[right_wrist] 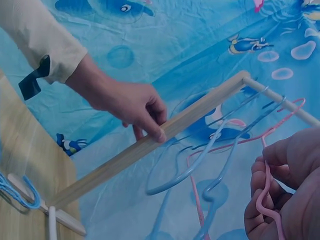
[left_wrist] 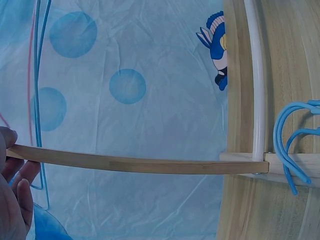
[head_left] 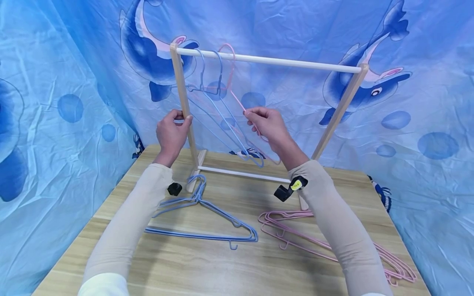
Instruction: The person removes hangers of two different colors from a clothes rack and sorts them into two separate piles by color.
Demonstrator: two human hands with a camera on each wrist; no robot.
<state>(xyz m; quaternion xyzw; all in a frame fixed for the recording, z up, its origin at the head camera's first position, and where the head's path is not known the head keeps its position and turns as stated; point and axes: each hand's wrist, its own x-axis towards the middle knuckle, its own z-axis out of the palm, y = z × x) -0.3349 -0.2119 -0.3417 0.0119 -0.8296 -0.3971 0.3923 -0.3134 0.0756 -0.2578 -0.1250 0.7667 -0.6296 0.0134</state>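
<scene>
My left hand (head_left: 172,132) grips the left wooden post (head_left: 180,82) of a clothes rack, thumb on one side and fingers on the other. With the right hand (head_left: 269,126) I pinch a pink hanger (head_left: 238,101) by its sloping shoulder. That hanger's hook loops over the white top rail (head_left: 296,63). To its left, two blue hangers (head_left: 220,72) hang from the same rail, close to the post. In the right wrist view the pink wire (right_wrist: 267,175) runs between thumb and fingers, its notched part along the palm.
Several blue hangers (head_left: 222,237) lie stacked at the front left of the wooden table (head_left: 207,271). Several pink hangers (head_left: 392,259) lie at the right, partly under my right forearm. A white lower bar (head_left: 244,174) joins the rack's feet. Blue dolphin-print cloth (head_left: 281,33) hangs behind.
</scene>
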